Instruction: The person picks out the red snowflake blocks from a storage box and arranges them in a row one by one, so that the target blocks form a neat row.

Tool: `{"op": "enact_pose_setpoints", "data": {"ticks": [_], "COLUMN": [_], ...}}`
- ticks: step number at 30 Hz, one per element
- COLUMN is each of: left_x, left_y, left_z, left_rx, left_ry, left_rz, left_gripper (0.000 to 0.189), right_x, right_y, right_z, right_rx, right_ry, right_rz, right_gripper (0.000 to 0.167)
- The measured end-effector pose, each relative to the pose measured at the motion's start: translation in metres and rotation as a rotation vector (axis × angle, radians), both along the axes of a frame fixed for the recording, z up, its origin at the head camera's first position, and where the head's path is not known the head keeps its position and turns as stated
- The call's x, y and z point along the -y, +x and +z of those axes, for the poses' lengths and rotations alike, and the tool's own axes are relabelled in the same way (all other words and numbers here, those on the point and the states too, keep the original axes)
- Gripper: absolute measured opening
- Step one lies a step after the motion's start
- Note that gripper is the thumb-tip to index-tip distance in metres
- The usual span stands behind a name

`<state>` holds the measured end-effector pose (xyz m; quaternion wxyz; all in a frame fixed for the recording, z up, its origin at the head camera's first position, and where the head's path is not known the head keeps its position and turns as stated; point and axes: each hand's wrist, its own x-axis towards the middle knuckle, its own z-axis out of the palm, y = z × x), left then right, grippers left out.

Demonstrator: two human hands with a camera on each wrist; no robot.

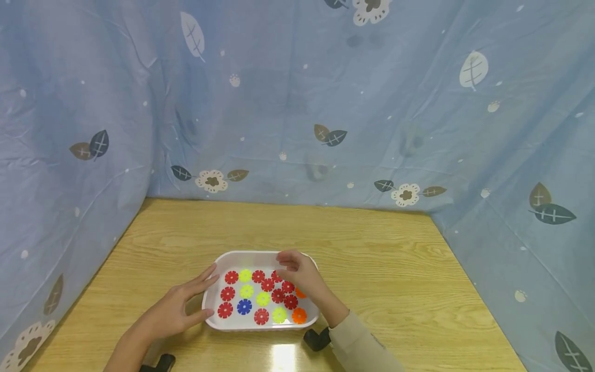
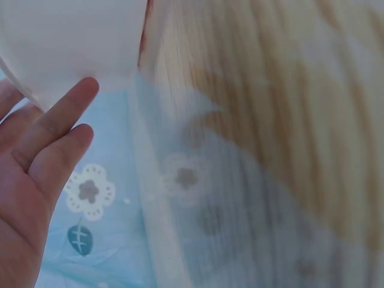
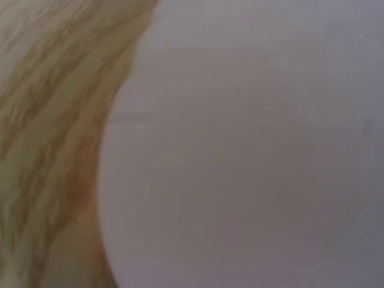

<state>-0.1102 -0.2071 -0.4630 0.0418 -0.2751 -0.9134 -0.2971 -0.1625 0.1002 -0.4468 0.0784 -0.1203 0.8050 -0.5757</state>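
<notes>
A white plastic tray (image 1: 253, 258) sits on the table with several flat notched plastic discs inside, mostly red, with yellow, orange and one blue disc (image 1: 244, 307). At the tray's left end is my left hand (image 1: 173, 309), thumb and fingers spread along the rim. The left wrist view shows this hand (image 2: 42, 162) with nearly straight fingertips right at the tray's outer wall (image 2: 72, 42). My right hand (image 1: 299, 271) hovers over the tray's back right part, fingers loosely bent, partly covering a red disc (image 1: 276, 277). The tray wall (image 3: 240, 150) fills most of the right wrist view.
The tray stands on a wood-grain table (image 1: 372, 258). A blue patterned curtain (image 1: 288, 103) encloses its back and both sides. Black wrist camera pieces (image 1: 317, 339) show by both forearms, and a beige sleeve (image 1: 362, 343) covers the right one.
</notes>
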Motion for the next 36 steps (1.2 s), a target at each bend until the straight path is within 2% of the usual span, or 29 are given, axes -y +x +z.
{"op": "enact_pose_setpoints", "data": {"ticks": [7,13,19,23,27,33,36], "left_x": [0.001,0.001,0.001,0.001,0.001,0.001,0.001], "left_y": [-0.001,0.0,0.0,0.0,-0.001,-0.002,-0.001], "left_z": [-0.003,-0.002,0.001,0.001,0.001,0.0,0.001], "left_rx": [-0.018,-0.018,-0.018,0.013,0.027,0.03,0.039], "left_ry": [-0.004,-0.007,-0.003,-0.011,-0.012,-0.01,-0.015], "left_rz": [-0.003,-0.008,-0.011,-0.007,-0.011,-0.012,-0.01], "left_gripper": [0.062,0.062,0.061,0.061,0.062,0.063,0.063], "right_x": [0.007,0.009,0.01,0.012,0.013,0.018,0.02], "right_y": [-0.006,-0.006,-0.006,-0.007,-0.009,-0.009,-0.008], "right_z": [-0.007,-0.011,-0.013,-0.012,-0.013,-0.016,-0.018], "right_rx": [-0.034,-0.003,0.061,0.09,0.069,-0.035,-0.087], "right_ry": [0.182,0.332,0.359,0.366,0.402,0.568,0.596], "right_rz": [-0.034,-0.066,-0.078,-0.073,-0.076,-0.057,-0.048], "right_gripper": [0.032,0.031,0.035,0.037,0.037,0.037,0.037]}}
